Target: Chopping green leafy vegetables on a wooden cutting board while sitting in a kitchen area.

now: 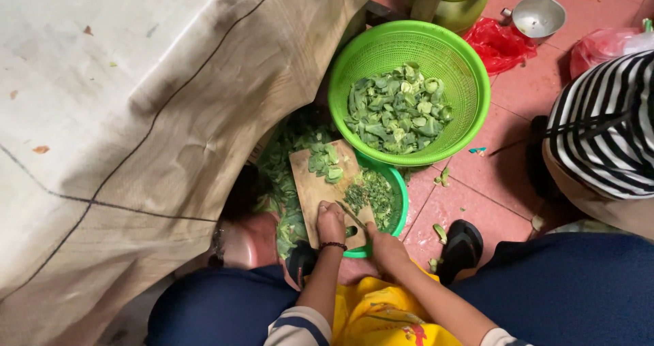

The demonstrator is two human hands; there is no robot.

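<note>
Near the bottom middle of the frame, the left hand [331, 221] lies flat with bent fingers on the wooden cutting board [320, 189], pressing down some green leaves [325, 162]. The right hand [385, 247] is closed around the handle of a knife [351, 214], and the blade rests on the board by the chopped bits.

The leaves look soft, light and floppy. They probably slide and tear easily, so it seems best to hold them in a bunch from the top. The board looks stiff and sits over a small green bowl [397, 203].

Above it, in the middle of the frame, a big green basket [470, 107] holds more cut leaves. The floor [518, 94] is red tiles. A pale cloth [122, 114] fills the left side. A person in a striped top [606, 128] sits at the right.
</note>
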